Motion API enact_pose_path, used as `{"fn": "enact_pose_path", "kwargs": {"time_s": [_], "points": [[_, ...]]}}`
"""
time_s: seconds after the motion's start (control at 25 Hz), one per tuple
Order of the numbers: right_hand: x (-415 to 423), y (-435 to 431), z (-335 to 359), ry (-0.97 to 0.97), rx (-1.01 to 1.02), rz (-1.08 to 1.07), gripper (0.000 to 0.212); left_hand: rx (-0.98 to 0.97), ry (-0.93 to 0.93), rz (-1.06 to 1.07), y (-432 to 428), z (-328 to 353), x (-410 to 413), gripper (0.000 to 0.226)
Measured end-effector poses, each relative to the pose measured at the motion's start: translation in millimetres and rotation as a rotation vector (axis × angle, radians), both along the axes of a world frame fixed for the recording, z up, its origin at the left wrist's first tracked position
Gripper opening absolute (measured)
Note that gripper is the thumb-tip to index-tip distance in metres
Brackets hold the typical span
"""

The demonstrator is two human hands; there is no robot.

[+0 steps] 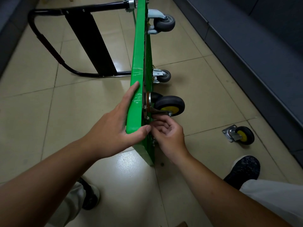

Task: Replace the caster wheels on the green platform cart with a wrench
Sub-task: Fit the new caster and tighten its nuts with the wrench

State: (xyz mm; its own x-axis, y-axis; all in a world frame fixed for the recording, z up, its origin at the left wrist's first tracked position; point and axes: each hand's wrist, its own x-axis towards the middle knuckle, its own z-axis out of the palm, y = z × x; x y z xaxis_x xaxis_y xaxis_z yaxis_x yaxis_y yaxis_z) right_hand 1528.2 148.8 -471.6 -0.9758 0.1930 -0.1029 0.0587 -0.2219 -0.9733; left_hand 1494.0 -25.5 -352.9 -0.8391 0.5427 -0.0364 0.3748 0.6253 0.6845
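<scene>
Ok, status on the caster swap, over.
Left hand braces green cart. Right hand fingers curled beside yellow-hub caster, grip hidden. Spare caster loose on floor; no wrench visible.

The floor (82, 99) is glossy beige tile. The green cart (136, 66) stands on its side edge down the middle, its black handle (49, 46) reaching out to the far left. A loose caster wheel (241, 135) lies at near right. Two dark shoes (244, 169) stand nearest.
</scene>
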Motion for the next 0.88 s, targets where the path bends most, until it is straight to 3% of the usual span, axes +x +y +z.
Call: {"fn": "enact_pose_path", "kwargs": {"time_s": [0.16, 0.32, 0.44, 0.52, 0.6, 0.72, 0.88], "points": [[1, 5, -7, -0.017, 0.190, 0.025, 0.009, 0.002, -0.010, 0.000, 0, 1, 0, 0.100], [2, 7, -6, 0.038, 0.136, -0.020, 0.021, 0.009, -0.021, -0.006, 0, 2, 1, 0.100], [6, 11, -23, 0.012, 0.257, -0.008, 0.017, 0.012, -0.030, -0.007, 1, 3, 2, 0.100], [16, 30, -68, -0.196, 0.424, -0.115, 0.009, 0.008, -0.031, -0.002, 1, 4, 3, 0.099], [35, 61, -124, -0.497, 0.670, -0.158, 0.026, 0.008, -0.029, 0.009, 0, 5, 3, 0.099], [69, 107, -189, -0.808, 1.051, 0.028, 0.053, -0.002, -0.021, 0.008, 3, 7, 3, 0.099], [86, 129, -226, -0.959, 1.045, 0.178, 0.051, -0.028, 0.004, 0.005, 3, 6, 1, 0.101]]}}
